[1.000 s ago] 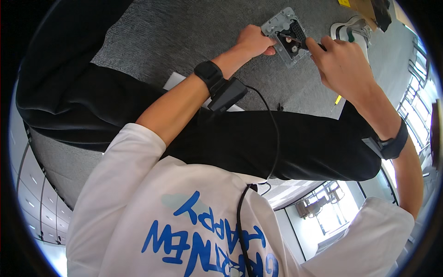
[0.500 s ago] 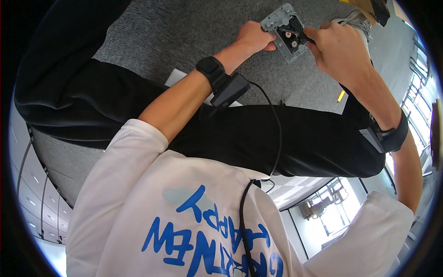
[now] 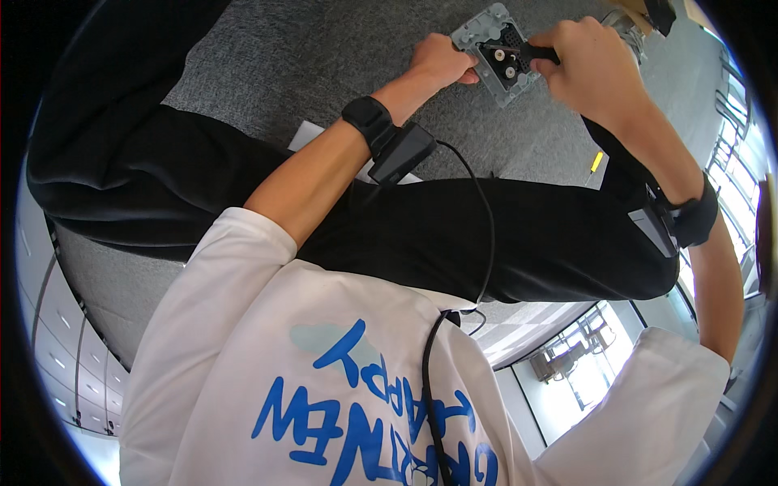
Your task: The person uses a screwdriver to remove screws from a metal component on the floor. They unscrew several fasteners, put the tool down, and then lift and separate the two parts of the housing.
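A grey plastic housing (image 3: 492,89) with a black inside and two round metal parts is held above the carpet at the upper middle. My left hand (image 3: 442,61) is closed on its left edge. From the right side, my right hand (image 3: 590,69) grips a screwdriver (image 3: 541,53) by its black handle. The thin shaft points left into the housing, over the round parts. Whether the tip touches anything is too small to tell.
Grey carpet (image 3: 324,57) lies around my legs. A yellow-handled tool (image 3: 597,162) rests on it, right of the housing. A white flat thing (image 3: 306,134) is partly hidden under my left forearm. A shoe (image 3: 628,31) and a brown box (image 3: 636,6) are at the upper right. A black cable (image 3: 489,235) hangs across my lap.
My right hand has shifted slightly up, and more of the black handle shows in it. The housing and my left hand have moved slightly up and left.
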The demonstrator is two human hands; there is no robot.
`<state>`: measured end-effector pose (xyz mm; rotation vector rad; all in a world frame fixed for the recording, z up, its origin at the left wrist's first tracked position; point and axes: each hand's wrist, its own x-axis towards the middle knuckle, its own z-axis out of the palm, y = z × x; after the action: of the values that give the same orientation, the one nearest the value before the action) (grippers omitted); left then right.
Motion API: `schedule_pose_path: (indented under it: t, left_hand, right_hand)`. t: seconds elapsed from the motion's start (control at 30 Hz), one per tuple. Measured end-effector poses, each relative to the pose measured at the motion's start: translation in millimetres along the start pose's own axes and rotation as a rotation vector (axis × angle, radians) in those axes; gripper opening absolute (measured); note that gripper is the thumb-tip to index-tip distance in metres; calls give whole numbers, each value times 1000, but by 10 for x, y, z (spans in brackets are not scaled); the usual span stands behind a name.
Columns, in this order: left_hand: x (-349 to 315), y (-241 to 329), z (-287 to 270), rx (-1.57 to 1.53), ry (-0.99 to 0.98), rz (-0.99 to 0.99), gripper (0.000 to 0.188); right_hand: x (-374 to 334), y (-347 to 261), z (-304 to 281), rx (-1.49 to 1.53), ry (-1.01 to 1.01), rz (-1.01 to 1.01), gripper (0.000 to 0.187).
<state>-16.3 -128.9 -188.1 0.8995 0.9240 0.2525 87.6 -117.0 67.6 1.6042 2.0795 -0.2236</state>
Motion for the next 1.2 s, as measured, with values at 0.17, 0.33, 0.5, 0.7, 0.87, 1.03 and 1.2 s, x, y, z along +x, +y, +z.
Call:
schedule_pose_path:
  t: [0.17, 0.33, 0.5, 0.7, 0.87, 1.03, 1.2]
  left_hand:
    - [-57, -23, 11, -41, 21, 16, 21]
    - [-54, 43, -18, 20, -3, -9, 19]
    - [-85, 122, -5, -19, -24, 2, 20]
    - [-120, 152, -120, -21, -66, -9, 20]
    - [-140, 153, -111, -63, -74, -13, 21]
    - [-115, 140, -112, -33, -89, 26, 21]
    - [-83, 71, -77, -50, -72, 37, 21]
  right_hand:
    - [56, 147, 15, 413, -205, 332, 18]
    - [-152, -109, 59, 231, -87, 251, 23]
    - [0, -61, -166, 225, -160, 166, 26]
    - [-43, -10, -220, 13, -248, -114, 43]
    - [-109, -3, -168, -13, -199, -166, 44]
    - [-71, -19, -104, -303, 27, -333, 38]
    - [-49, -38, -34, -452, -70, -433, 28]
